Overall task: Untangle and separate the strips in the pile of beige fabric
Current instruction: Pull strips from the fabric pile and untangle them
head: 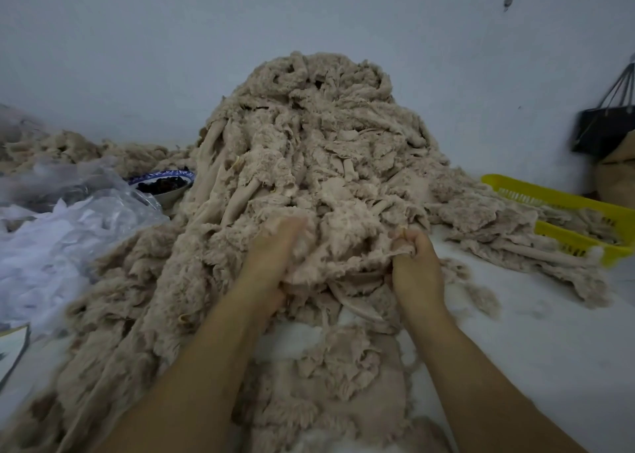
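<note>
Two hands, one fabric pile: right hand clenches strips; left hand fingers unclear.

Yellow slotted basket at right; black bag against wall — clear plastic sheeting left, patterned bowl beside it

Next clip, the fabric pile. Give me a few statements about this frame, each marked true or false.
1. The right hand grips a bunch from the pile of beige fabric. True.
2. The yellow basket lies left of the pile. False: it lies to the right, with fabric trailing over it.
3. A blue-rimmed bowl with dark contents sits at the pile's left edge. True.
4. The left hand is lifted clear of the fabric. False: it reaches into the front of the pile.
</note>
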The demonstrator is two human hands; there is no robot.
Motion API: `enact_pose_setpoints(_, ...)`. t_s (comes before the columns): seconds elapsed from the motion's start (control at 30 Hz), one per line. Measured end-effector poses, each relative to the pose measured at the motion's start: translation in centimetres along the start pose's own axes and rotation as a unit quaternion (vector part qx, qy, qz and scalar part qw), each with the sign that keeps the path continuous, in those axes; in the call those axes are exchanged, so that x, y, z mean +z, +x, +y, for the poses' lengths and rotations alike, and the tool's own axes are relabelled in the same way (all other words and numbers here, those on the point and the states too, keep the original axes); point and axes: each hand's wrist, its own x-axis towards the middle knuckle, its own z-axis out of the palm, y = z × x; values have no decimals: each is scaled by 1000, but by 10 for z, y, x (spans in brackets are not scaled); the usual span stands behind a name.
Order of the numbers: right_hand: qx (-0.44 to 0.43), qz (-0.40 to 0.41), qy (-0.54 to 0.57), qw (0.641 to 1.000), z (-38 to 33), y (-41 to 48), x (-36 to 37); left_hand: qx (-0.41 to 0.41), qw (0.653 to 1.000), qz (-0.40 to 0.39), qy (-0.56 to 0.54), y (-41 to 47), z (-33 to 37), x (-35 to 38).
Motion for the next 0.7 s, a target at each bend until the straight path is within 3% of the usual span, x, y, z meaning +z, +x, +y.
enact_pose_setpoints(0.03,-9,1,6,1000,-2,0,-1,44,992,14,118,-1,-2,3)
enact_pose_setpoints(0.1,-42,5,-8,999,-5,-2,-2,138,944,-84,286,-5,-7,8)
enact_pose_setpoints(0.17,-72,8,-16,997,-8,-5,-2,153,893,-171,388,-7,-17,13)
enact_pose_setpoints(0.23,-88,1,-31,996,-9,-6,-1,169,875,-143,430,-5,-22,12)
enact_pose_setpoints(0.3,-63,-2,-28,998,-5,-4,-2,148,924,7,353,-1,-15,8)
enact_pose_setpoints(0.37,-4,19,-5,1000,-5,-1,-5,92,972,188,103,4,1,-6)
enact_pose_setpoints(0.4,17,30,-1,999,-4,1,-7,76,967,241,-8,5,9,-13)
enact_pose_setpoints(0.43,26,38,1,999,-4,4,-8,75,960,267,-43,6,12,-20)
enact_pose_setpoints(0.47,29,39,8,999,-4,4,-9,79,959,271,-2,6,11,-22)
enact_pose_setpoints(0.53,28,23,28,999,-6,1,-5,119,948,230,185,5,2,-17)
enact_pose_setpoints(0.63,49,-47,92,993,-12,-9,3,241,852,180,429,1,-13,-1)
enact_pose_setpoints(0.7,73,-76,188,976,-15,-11,5,337,813,167,446,-5,-7,8)
